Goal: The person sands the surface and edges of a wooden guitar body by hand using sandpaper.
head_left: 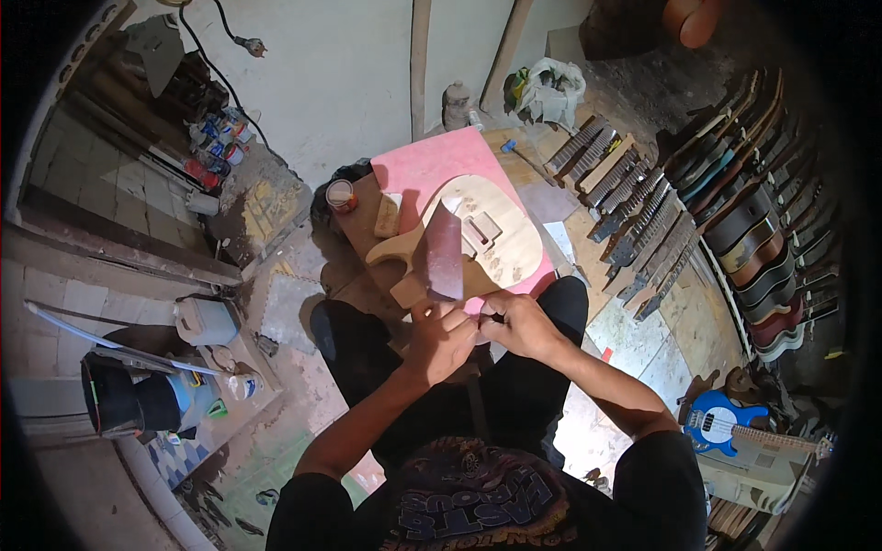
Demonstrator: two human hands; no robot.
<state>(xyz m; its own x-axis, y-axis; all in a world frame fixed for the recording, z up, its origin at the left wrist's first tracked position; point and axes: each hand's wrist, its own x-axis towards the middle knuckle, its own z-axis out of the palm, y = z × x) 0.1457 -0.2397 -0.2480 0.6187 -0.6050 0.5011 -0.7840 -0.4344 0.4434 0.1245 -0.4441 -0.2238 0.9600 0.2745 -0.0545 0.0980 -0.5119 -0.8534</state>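
The person's left hand (441, 343) and right hand (522, 328) meet near the lower edge of a reddish-brown sheet (445, 255), which partly hides a pale guitar body (514, 230) on a pink worktop (427, 158). Guitar necks (640, 204) lie in a row to the right.

Left forearm (369, 418) and right forearm (611, 390) angled inward, left hand (441, 344) and right hand (520, 327) close together, fingers (452, 323) curled, elbows (650, 424) bent
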